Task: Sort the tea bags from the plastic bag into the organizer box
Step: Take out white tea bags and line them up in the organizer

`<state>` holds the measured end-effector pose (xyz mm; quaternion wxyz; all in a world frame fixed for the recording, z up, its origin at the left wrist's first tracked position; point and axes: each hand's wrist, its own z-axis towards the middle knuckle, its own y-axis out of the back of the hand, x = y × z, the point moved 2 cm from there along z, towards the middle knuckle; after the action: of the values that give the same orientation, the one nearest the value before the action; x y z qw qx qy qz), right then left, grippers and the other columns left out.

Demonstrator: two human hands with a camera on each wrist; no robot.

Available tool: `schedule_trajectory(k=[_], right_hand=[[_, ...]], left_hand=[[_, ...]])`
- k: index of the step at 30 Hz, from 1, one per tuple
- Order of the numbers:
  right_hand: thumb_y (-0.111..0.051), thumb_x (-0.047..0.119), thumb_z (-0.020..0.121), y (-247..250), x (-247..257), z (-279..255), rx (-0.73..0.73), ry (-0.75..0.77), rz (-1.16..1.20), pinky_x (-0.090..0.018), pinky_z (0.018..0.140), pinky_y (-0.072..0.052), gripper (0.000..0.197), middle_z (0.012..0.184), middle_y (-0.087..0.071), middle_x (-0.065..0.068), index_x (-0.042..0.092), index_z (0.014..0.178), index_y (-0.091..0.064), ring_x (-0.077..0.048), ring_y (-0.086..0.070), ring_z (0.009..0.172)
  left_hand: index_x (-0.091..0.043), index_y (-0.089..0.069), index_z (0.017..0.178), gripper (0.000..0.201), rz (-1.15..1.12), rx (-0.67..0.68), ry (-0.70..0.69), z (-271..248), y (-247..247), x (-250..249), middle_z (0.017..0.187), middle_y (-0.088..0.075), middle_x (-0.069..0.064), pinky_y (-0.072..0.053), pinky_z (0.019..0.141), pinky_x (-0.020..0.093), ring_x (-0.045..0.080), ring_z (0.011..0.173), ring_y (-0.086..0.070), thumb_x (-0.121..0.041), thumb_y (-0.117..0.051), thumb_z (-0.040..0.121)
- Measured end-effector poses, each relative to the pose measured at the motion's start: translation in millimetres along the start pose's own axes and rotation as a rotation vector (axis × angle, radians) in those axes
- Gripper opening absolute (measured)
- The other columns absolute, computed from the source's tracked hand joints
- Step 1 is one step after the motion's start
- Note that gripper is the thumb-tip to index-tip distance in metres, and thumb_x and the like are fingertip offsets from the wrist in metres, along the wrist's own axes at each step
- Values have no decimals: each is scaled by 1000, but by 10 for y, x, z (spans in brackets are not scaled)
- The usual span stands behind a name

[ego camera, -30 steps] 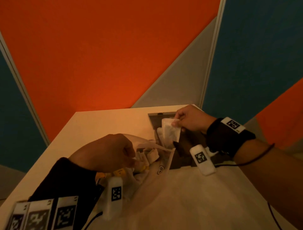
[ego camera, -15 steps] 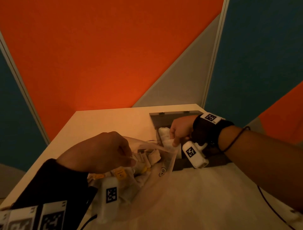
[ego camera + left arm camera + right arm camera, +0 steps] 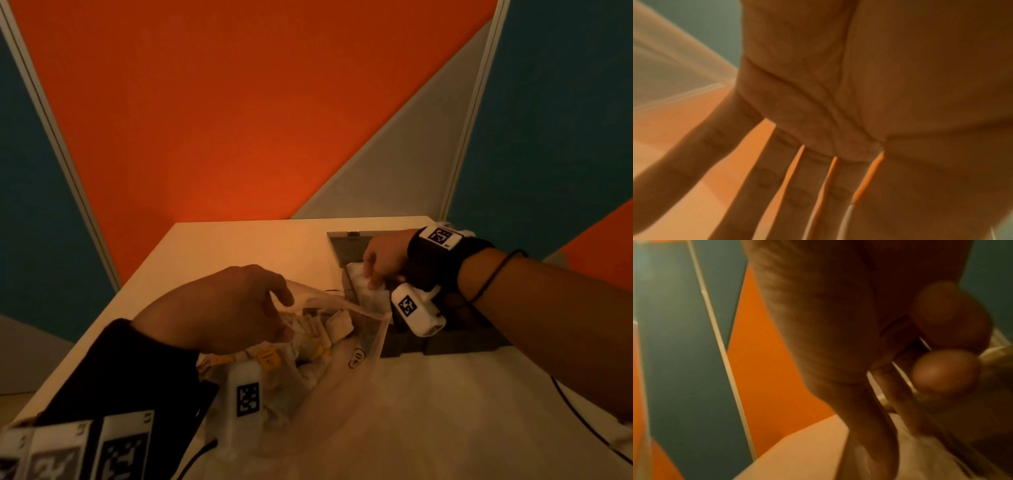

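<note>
Hands, head view: left hand (image 3: 219, 308) is held at the mouth of the clear plastic bag (image 3: 342, 329), its rim pinched between thumb and fingers and kept lifted apart. Right hand (image 3: 383, 257) is lowered into the near-left compartment of the grey organizer box (image 3: 445, 342), fingers curled onto a white tea bag (image 3: 363, 284) standing roughly upright among others there. Loose tea bags (image 3: 308, 335), some with yellow tags, are seen lying in the plastic bag, just left of the box on the pale table (image 3: 222, 250). The remaining stock is judged nearer the left hand; the right hand must travel leftward and toward the body to reach it.

Left wrist view: fingers (image 3: 764, 178) are shown fairly straight and spread, with bag film at the upper left.

Right wrist view: blurred; fingertips (image 3: 945, 371) are bent together, the grasp itself not resolved.

Change: one second earlier the tea bag was held above the box; it is now set down inside.
</note>
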<state>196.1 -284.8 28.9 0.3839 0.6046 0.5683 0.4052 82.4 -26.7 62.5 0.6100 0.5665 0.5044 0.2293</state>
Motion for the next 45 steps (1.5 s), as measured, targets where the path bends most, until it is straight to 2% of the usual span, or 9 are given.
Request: schedule_trajectory(k=[7,11,15,20,25,29,33,38,45], right_hand=[[-68,27,88,227,442,-909,-389,267,167,-31,60,-57,8,89,-69,4,22,94,-70,-14,-66,69],[-59,17,88,-124,852,-1422,-53,507,191,-36,69,-61,17,90,-74,5,26,98,-69,-14,-71,76],[-52,18,94,-630,1146,-1402,22,649,-121,-5,79,-43,29,118,-65,4,22,121,-64,-4,-56,92],[-60,26,92,-815,1323,-1103,3,602,-166,-38,98,-48,36,124,-62,-7,15,126,-59,-26,-59,111],[-62,36,93,-882,1425,-1028,47,546,-241,-39,108,-38,55,137,-54,-14,7,138,-48,-28,-51,125],[-65,28,91,-971,1436,-895,-99,475,-208,-34,81,-43,46,123,-60,-15,7,130,-53,-33,-59,112],[-52,25,99,-872,1285,-841,-130,529,-31,-31,101,-39,38,132,-56,-10,9,133,-51,-25,-54,119],[-61,20,90,-735,1028,-785,-246,453,545,-27,69,-46,13,87,-61,4,16,103,-61,-12,-59,76],[-67,12,86,-837,934,-807,-305,364,264,-39,88,-52,67,122,-58,-8,16,142,-31,-25,-59,105]], left_hand=[[-35,-40,141,52,48,-36,-23,-3,-2,-10,123,-60,-14,-41,80,20,6,105,-54,-20,-55,94],[-30,-24,151,66,48,-26,-28,-5,-13,-42,130,-59,-7,-35,83,19,9,113,-55,-14,-53,93],[-30,-30,148,59,26,-18,-18,-8,-23,-52,129,-61,-7,-40,87,23,10,111,-57,-12,-50,96],[-27,-38,146,56,-12,-21,-17,-29,11,-48,135,-56,-1,-42,99,32,18,119,-54,-6,-48,94],[-29,-38,145,56,4,-42,-14,-4,0,-46,142,-50,-2,-41,99,31,18,123,-53,-5,-43,95],[-31,-38,144,52,-14,-69,-15,-2,6,-22,145,-47,-5,-39,98,28,16,125,-51,-10,-42,97],[-31,-37,145,53,-10,-63,-12,3,15,-7,146,-46,-5,-38,97,27,16,126,-50,-11,-44,97],[-26,-35,147,55,1,-54,-21,21,-23,-63,142,-50,-4,-40,94,26,16,122,-52,-14,-48,95],[-21,-29,149,64,152,25,15,191,-238,24,147,-44,-1,-35,95,22,15,131,-43,-15,-57,92]])
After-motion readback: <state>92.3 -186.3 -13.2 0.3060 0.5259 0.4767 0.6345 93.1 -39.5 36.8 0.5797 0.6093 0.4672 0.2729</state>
